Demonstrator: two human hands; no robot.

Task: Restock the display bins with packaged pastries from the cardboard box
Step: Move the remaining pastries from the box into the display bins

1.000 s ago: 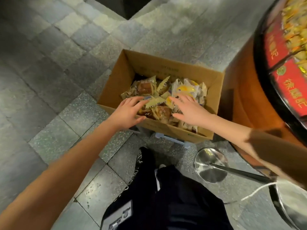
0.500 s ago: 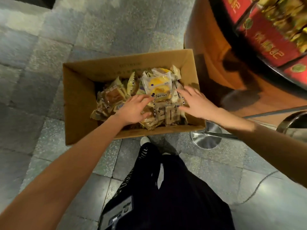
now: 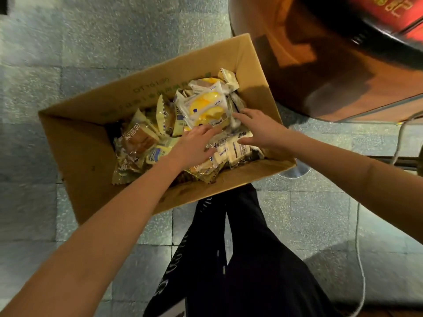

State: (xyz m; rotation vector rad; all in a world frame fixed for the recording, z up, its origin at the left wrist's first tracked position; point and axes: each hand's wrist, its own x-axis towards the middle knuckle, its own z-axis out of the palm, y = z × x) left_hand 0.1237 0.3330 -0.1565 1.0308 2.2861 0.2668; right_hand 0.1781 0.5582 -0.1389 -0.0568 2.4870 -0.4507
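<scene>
Both my hands are reaching down into the cardboard box (image 3: 75,156), which is sitting open on the stone floor (image 3: 91,30) just in front of my legs. The packaged pastries (image 3: 164,117) are lying loose in a heap inside it, mostly toward the right end.

My left hand (image 3: 192,147) is lying flat on the heap, fingers straight and together, thumb out, gripping nothing. Its fingertips are touching the lower edge of a yellow-and-white packet (image 3: 206,106) on top of the pile.

My right hand (image 3: 258,131) is also spread, fingers apart and pressing on the packets near the box's right wall. A cluster of white packets (image 3: 233,149) is sitting between the two hands. Nothing is being pinched or lifted.

A brown pastry in clear wrap (image 3: 137,140) is lying to the left of my left wrist.

The orange display stand (image 3: 320,65) is standing just beside the box's right corner. Its red upper band (image 3: 377,10) is blurred and I can't make out the bins. A white cord (image 3: 359,248) is hanging down on the right. My black trousers (image 3: 251,259) are filling the bottom centre.
</scene>
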